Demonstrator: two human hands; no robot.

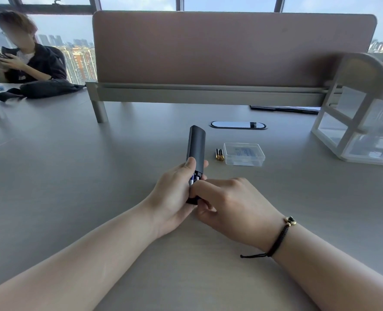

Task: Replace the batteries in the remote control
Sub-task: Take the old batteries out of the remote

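A dark grey remote control (pixel 196 145) is held back side up above the table, its far end pointing away from me. My left hand (pixel 174 194) grips its near half from the left. My right hand (pixel 228 205) closes on the near end, fingers over the battery bay, where a blue-and-silver battery (pixel 192 178) shows between the fingers. Whether the right hand pinches the battery or a cover I cannot tell. Two black-and-gold batteries (pixel 219 154) lie side by side on the table to the right of the remote.
A clear plastic box (pixel 244 154) sits right of the loose batteries. A cable port (pixel 237 125) lies behind it. A white drawer organiser (pixel 363 122) stands far right, a desk divider (pixel 231 50) at the back. A person sits at the far left with a phone.
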